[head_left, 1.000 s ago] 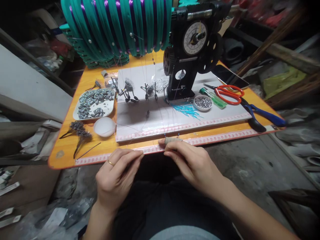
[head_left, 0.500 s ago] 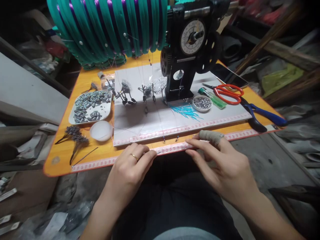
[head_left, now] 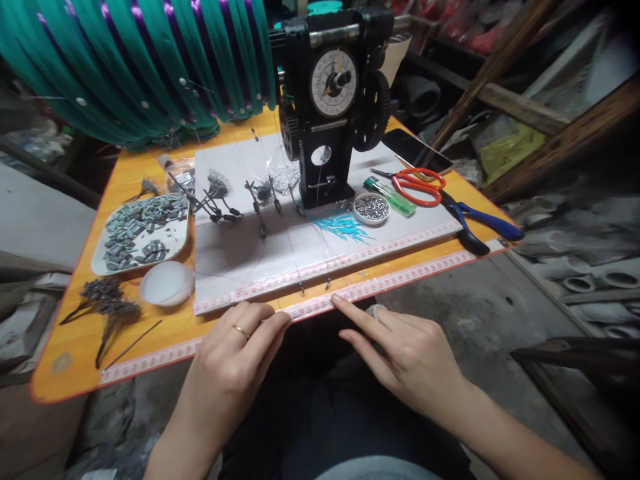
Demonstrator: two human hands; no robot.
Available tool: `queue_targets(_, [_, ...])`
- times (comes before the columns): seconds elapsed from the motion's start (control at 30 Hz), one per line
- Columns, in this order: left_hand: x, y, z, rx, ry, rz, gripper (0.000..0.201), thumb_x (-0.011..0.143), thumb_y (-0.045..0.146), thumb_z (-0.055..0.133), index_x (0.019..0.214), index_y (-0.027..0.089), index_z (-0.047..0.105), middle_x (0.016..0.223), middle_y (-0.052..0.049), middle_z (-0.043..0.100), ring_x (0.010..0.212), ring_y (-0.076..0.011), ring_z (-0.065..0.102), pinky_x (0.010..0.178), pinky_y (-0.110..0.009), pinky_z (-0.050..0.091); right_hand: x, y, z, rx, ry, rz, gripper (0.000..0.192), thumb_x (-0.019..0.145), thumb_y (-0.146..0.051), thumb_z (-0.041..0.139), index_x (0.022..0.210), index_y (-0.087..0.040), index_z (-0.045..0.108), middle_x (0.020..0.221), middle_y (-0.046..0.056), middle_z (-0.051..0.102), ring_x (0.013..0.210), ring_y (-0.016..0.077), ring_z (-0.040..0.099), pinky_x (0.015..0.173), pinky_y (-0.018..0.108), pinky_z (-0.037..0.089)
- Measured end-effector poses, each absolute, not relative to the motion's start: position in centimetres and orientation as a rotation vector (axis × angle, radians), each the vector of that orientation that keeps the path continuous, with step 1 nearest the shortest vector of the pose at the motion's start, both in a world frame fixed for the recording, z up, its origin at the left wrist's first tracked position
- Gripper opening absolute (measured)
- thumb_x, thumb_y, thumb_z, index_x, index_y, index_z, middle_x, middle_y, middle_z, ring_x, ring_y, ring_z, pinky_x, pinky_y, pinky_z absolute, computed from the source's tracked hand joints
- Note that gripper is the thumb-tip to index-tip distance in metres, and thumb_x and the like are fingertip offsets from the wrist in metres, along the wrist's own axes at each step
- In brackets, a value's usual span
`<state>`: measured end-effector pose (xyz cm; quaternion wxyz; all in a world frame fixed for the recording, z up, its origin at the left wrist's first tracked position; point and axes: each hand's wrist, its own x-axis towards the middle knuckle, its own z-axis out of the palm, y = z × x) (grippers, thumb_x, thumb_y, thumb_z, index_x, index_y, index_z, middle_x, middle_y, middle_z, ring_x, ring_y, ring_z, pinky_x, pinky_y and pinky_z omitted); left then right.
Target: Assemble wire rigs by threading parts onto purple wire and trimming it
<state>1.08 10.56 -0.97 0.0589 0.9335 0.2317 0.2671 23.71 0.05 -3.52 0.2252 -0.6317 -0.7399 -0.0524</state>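
My left hand (head_left: 235,360), with a gold ring, is closed in a pinch at the table's front edge. What lies between its thumb and fingertips is hidden or too thin to make out. My right hand (head_left: 405,347) has its index finger stretched onto the tape measure (head_left: 410,272) along that edge. Its thumb is apart and its other fingers curl below the edge; one wears a grey wrap (head_left: 374,311). Just beyond the hands, two thin lines hang with a small dark piece (head_left: 302,291) and another small piece (head_left: 328,285) on them.
A black machine with a dial (head_left: 334,83) stands behind, beside a green-wrapped drum (head_left: 150,67). Around the white board (head_left: 240,257) are a tray of metal weights (head_left: 140,233), a white bowl (head_left: 167,283), red-handled scissors (head_left: 417,185), blue pliers (head_left: 487,220) and a dish of beads (head_left: 371,209).
The view has shifted, so the table appears further left. My right hand has moved a little left along the tape, its index fingertip now on it and its wrapped finger lower.
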Motion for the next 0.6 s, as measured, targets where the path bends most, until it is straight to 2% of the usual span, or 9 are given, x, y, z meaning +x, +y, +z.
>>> queue_targets(0.6, [2.5, 10.6, -0.8, 2.840, 0.641, 0.812, 0.021, 0.084, 0.003, 0.065, 0.103, 0.010, 0.064, 0.093, -0.008, 0.063, 0.083, -0.0169, 0.058, 0.073, -0.032, 0.046, 25.2, -0.5, -4.0, -1.749, -1.929, -0.112, 0.039, 0.098, -0.030, 0.055, 0.134, -0.017, 0.059, 0.066, -0.002, 0.052, 0.052, 0.0106, 0.051, 0.055, 0.026, 0.039])
